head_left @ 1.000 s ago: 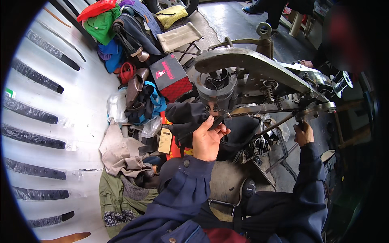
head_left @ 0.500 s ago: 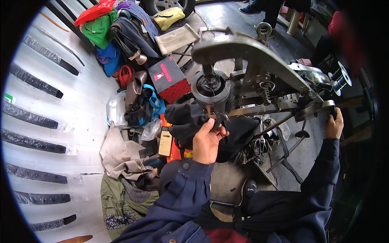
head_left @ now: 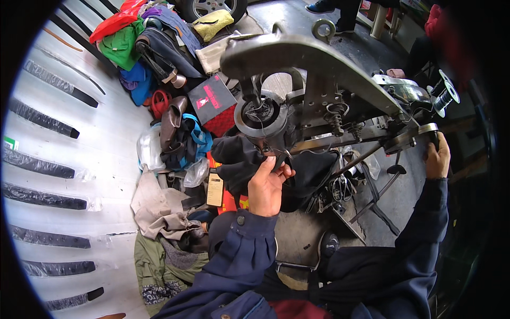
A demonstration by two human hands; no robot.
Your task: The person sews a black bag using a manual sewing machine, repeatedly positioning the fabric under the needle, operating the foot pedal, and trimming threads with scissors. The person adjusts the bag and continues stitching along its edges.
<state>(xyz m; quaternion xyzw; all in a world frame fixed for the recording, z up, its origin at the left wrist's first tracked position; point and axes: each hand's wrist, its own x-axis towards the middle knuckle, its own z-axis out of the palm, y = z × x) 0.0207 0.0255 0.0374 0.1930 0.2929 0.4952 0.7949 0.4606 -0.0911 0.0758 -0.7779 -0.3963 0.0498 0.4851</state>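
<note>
In front of me stands a metal hand-cranked sewing machine (head_left: 319, 58), its arm reaching left over a round work head (head_left: 261, 112). Black cloth (head_left: 234, 159) is bunched below and around that head. My left hand (head_left: 265, 189) pinches a fold of it between thumb and fingers, just under the head. At the machine's right end, my right hand (head_left: 438, 157) is closed round the dark handle at the rim of the crank wheel (head_left: 411, 141). My palm hides part of the handle. The stitching point is too small to make out.
A spool of thin thread (head_left: 445, 94) sits at the machine's right. Clothes and bags (head_left: 175, 122) lie piled left, beside a black-and-red box (head_left: 215, 101). Scissors (head_left: 342, 189) hang below the machine. Another person's shoe (head_left: 320, 6) shows at the far side.
The view has shifted slightly, so the machine's arm appears farther left and higher. Both hands keep their holds on the cloth and the crank handle, with little visible movement.
</note>
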